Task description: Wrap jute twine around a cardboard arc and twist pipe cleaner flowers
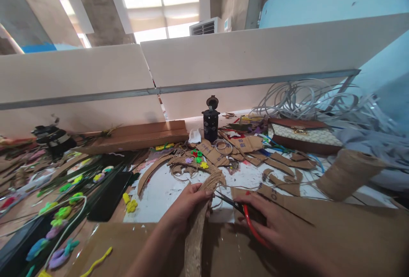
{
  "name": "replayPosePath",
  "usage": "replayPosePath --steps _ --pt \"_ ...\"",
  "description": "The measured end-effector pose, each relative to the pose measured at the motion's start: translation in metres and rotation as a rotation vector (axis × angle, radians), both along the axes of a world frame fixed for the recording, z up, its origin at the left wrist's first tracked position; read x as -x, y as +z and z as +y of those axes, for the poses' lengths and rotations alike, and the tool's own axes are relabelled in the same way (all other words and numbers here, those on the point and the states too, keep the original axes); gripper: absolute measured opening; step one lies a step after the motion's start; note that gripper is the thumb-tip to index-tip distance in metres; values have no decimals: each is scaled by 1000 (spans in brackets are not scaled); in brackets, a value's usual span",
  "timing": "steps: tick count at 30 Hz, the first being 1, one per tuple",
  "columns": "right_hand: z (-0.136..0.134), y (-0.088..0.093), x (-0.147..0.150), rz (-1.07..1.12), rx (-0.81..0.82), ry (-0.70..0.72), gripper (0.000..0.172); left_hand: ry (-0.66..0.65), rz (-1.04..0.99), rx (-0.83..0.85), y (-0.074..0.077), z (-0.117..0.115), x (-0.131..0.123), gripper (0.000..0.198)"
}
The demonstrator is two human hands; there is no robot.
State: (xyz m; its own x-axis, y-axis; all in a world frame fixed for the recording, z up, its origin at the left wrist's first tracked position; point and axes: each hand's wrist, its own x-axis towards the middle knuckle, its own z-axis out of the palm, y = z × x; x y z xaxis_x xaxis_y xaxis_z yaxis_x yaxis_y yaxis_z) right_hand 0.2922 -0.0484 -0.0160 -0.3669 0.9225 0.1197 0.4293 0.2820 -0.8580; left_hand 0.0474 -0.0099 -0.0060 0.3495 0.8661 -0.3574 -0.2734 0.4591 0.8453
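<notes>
My left hand [191,202] is closed around a curved cardboard strip wrapped in brown twine [195,243], which runs from the bottom edge up past my fingers. My right hand [266,217] grips scissors with red handles [251,226]. Their dark blades point left and lie close beside the wrapped strip; whether they touch it I cannot tell. A thin strand of twine [246,186] leads right toward a large twine spool [348,174] lying tilted on the table. Green, yellow and purple fuzzy flowers [198,160] sit just beyond my left hand.
A black bottle with its lid up [211,123] stands at the back. Cardboard scraps [284,162] and a patterned handbag [303,136] lie to the right, under coiled white tubing [297,98]. On the left are a black phone [110,196] and several fuzzy flowers [62,213].
</notes>
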Motion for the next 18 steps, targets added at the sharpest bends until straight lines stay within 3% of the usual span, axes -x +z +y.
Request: replayPosePath --steps 18 --pt "5 -5 -8 -110 -65 44 37 27 7 46 1 -1 -5 27"
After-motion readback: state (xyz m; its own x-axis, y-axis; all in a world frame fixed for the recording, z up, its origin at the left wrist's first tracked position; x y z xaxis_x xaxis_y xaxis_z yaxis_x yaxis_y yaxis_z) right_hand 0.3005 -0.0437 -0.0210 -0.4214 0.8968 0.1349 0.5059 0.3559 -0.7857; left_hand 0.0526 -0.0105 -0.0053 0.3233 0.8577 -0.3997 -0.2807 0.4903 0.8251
